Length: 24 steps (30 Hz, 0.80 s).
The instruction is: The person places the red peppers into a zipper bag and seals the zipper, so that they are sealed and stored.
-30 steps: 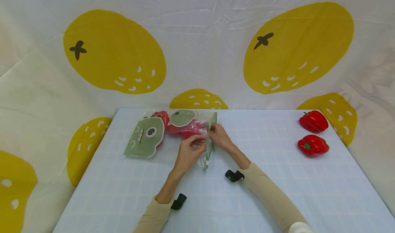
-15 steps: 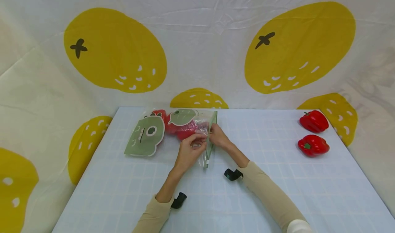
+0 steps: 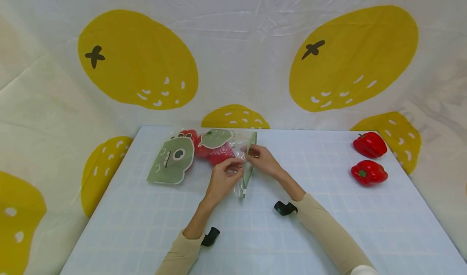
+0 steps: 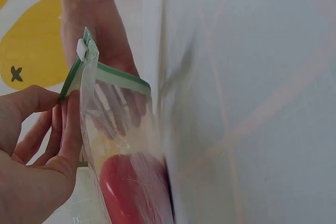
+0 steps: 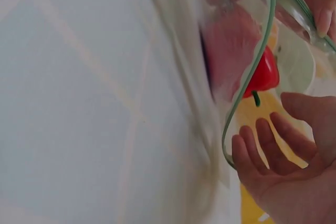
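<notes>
A clear zip bag [image 3: 166,161] with green prints lies at the back left of the table, its green-edged mouth facing right and standing open. Red bell peppers [image 3: 220,155] show through the plastic; one pepper [image 5: 266,74] with a green stem sits near the mouth. My left hand [image 3: 223,180] pinches the near side of the mouth between thumb and fingers, by the green zip strip [image 4: 126,81]. At the opening is my right hand [image 3: 266,161], its fingers loosely bent around nothing, the fingertips close to the bag's rim in the right wrist view.
Two more red bell peppers, one at the back [image 3: 370,144] and one in front of it [image 3: 369,173], lie at the table's right edge. A white cloth with yellow fruit prints [image 3: 136,60] hangs behind the table [image 3: 328,210].
My right hand has let go of a bell pepper inside the bag and drawn back to the right, out of the mouth. The left hand keeps its pinch on the bag's edge.
</notes>
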Tool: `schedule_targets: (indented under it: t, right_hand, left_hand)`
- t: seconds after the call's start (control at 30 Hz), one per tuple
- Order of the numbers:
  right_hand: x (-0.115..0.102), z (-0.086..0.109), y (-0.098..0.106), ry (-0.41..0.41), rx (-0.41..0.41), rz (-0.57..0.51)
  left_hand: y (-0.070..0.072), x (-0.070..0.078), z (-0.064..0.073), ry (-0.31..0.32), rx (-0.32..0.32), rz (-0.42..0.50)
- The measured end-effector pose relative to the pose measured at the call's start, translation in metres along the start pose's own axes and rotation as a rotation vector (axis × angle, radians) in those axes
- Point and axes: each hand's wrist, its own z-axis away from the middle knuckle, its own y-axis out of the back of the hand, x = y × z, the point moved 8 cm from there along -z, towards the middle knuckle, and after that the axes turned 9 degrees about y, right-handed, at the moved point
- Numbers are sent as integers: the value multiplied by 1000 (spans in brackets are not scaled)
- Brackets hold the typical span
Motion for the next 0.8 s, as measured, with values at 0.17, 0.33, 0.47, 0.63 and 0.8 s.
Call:
schedule_targets:
  t: [0.17, 0.33, 0.47, 0.63, 0.8]
  right_hand:
    - [-2, 6, 8, 34, 7, 11]
    - [2, 14, 18, 4, 23, 4]
    - [3, 21, 26, -3, 40, 12]
    - [5, 29, 38, -14, 96, 60]
    - [6, 38, 52, -9, 160, 69]
  left_hand:
    - [-1, 2, 0, 13, 7, -8]
    - [2, 26, 10, 5, -5, 1]
    - [4, 39, 15, -1, -7, 7]
    - [1, 18, 7, 19, 5, 17]
    - [-1, -1, 0, 20, 18, 26]
